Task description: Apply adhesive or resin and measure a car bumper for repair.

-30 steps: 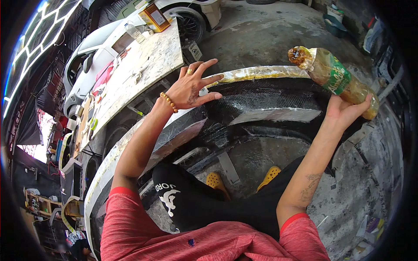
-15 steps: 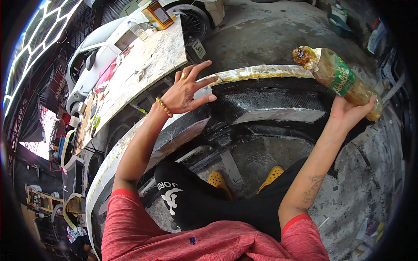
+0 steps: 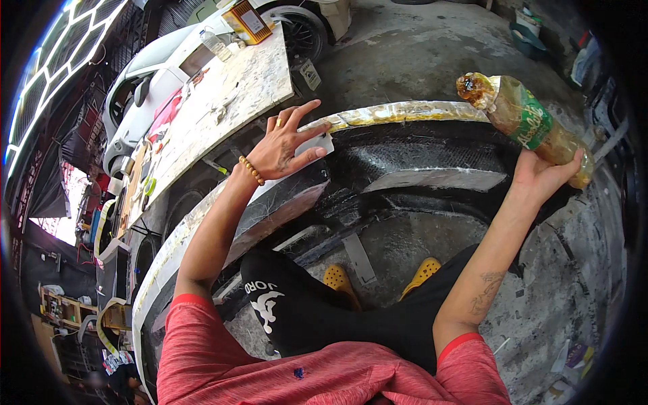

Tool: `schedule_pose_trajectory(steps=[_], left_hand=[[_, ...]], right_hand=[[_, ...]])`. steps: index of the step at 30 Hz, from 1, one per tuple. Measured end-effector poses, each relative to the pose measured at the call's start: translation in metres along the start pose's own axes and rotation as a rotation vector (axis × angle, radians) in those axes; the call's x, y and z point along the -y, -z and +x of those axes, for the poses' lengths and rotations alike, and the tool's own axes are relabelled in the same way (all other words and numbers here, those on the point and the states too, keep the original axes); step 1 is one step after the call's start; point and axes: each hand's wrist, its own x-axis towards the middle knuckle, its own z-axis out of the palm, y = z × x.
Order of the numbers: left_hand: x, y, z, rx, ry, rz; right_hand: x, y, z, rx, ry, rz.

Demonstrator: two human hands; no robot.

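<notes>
My left hand (image 3: pixel 287 145) is open, fingers spread, at the white, yellow-smeared edge (image 3: pixel 378 111) of a long curved black body part (image 3: pixel 412 155). Its fingertips are at that edge; whether they press on it I cannot tell. My right hand (image 3: pixel 540 169) grips the lower end of a plastic bottle (image 3: pixel 520 115) with a green label and amber liquid inside. The bottle tilts toward the upper left, its neck coated in dark amber residue, just above the right stretch of the edge.
A speckled white board (image 3: pixel 226 94) carries a yellow-orange tin (image 3: pixel 246 20) and a clear bottle (image 3: pixel 212 42), with a white car (image 3: pixel 155 67) behind it. A green basin (image 3: pixel 526 39) stands at the back right. Shelving with clutter (image 3: pixel 67 304) is at lower left.
My left hand has shifted down and a little left along the edge. My right hand and the bottle have moved slightly right and down in view, the grip unchanged.
</notes>
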Motion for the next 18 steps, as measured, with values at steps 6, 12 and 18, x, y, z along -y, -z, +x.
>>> schedule_pose_trajectory(steps=[6,12,18], left_hand=[[-0.006,0.001,-0.003,-0.038,-0.073,0.214],[-0.007,0.012,-0.004,-0.004,-0.078,0.226],[-0.009,0.011,-0.001,-0.042,-0.018,0.19]], right_hand=[[-0.001,0.003,0.003,-0.003,-0.012,-0.003],[0.0,0.005,0.006,0.017,-0.014,-0.013],[-0.001,0.006,0.006,0.017,-0.008,-0.018]])
